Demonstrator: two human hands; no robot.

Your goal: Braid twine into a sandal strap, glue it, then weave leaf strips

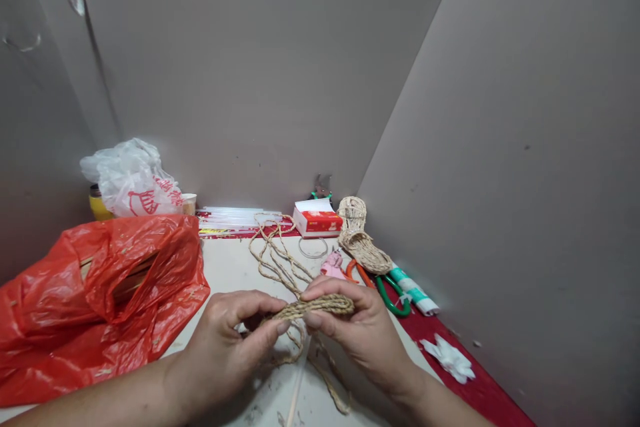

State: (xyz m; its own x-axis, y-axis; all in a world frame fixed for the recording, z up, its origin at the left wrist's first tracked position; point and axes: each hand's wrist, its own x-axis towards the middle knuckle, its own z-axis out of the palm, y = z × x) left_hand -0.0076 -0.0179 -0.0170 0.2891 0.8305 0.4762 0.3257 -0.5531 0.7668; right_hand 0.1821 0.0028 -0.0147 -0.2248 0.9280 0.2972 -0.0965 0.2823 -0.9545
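Between both hands is a flat, narrow piece of woven straw cord point(320, 307), held level above the white work surface. My left hand point(235, 330) pinches its left end between thumb and fingers. My right hand point(353, 327) is closed round the right part, thumb below and fingers on top. Loose twisted cords point(277, 267) run from the piece to the far side of the surface. Another cord end point(330, 383) hangs down in front. A thin pale stick point(296, 390) lies beneath the hands.
A red plastic bag point(55, 300) with thin wooden pieces lies left. Behind are a white plastic bag point(135, 177), clear sticks point(240, 217) and a red box point(319, 223). To the right are woven straw soles point(367, 252), green-handled scissors point(395, 303), a striped roll point(413, 290) and crumpled tissue point(450, 358).
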